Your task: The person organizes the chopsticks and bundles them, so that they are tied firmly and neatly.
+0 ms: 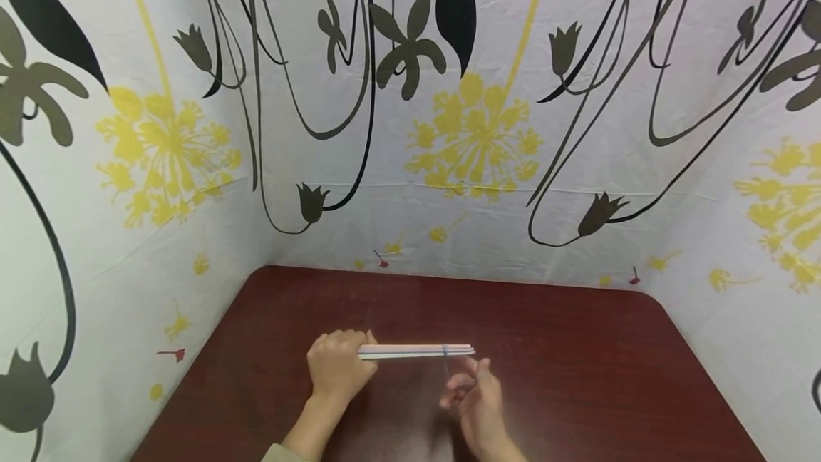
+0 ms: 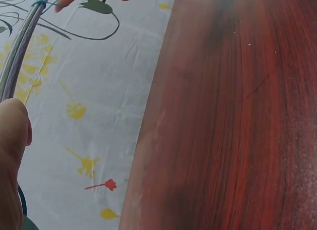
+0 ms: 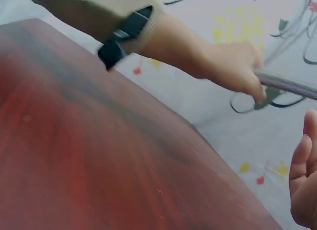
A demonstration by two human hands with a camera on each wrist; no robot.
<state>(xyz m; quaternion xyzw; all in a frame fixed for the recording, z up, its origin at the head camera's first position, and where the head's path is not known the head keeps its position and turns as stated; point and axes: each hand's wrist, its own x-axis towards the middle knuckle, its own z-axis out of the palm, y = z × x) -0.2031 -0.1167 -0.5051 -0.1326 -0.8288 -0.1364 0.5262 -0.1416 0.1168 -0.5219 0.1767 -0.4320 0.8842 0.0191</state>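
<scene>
R hand (image 1: 477, 402) holding thin string (image 1: 445, 351), L hand (image 1: 341, 364) gripping slim straight sticks (image 1: 407, 352), wood-grain tbl (image 1: 596, 369)

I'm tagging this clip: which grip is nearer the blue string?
Right. The right grip is close, just below where the string wraps the sticks; the left grip holds the sticks farther left.

Left grip (image 3: 230, 69) holding slim rods (image 3: 290, 86), seemingly bundled, right grip (image 3: 303, 185) partly cropped, blurred reddish table (image 3: 99, 145)

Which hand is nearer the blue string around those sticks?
The right hand, just below the blue string; the left hand grips the sticks at their opposite end.
</scene>
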